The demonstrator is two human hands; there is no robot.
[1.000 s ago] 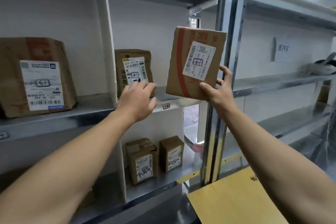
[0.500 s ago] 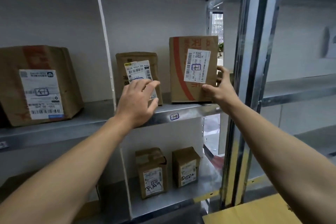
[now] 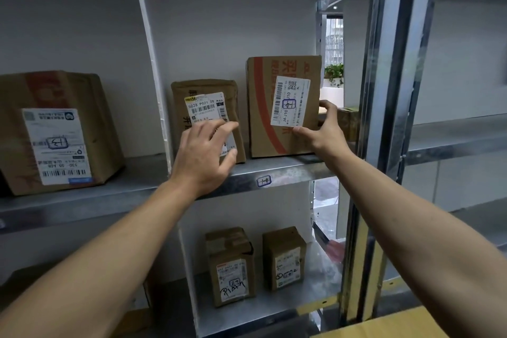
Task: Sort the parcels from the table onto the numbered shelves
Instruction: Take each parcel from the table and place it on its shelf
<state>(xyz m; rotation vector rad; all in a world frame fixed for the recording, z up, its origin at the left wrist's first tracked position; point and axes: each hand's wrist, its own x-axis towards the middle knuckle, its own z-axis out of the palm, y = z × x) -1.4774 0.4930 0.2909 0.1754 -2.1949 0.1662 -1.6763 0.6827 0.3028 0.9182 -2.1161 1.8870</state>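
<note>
A brown parcel [image 3: 260, 134] with a red stripe and a white label stands upright on the metal shelf [image 3: 290, 171], above a handwritten number tag [image 3: 263, 180]. My right hand [image 3: 319, 132] grips its lower right corner, thumb on the front and fingers round the side. To its left stands a smaller, creased parcel [image 3: 204, 89]. My left hand [image 3: 204, 153] is in front of that one, fingers spread and relaxed over its label, holding nothing.
A large box [image 3: 57, 132] sits left of the white divider [image 3: 153, 68]. Two small boxes [image 3: 231, 266] [image 3: 284, 258] stand on the shelf below. A steel upright post [image 3: 384, 96] rises close to the right. A small box [image 3: 348, 122] lies behind my right hand. A yellow tabletop [image 3: 397, 324] shows at the bottom right.
My right hand brought the red-striped parcel from mid-air by the post down and left onto the shelf, where it now stands. My left hand stayed by the small parcel.
</note>
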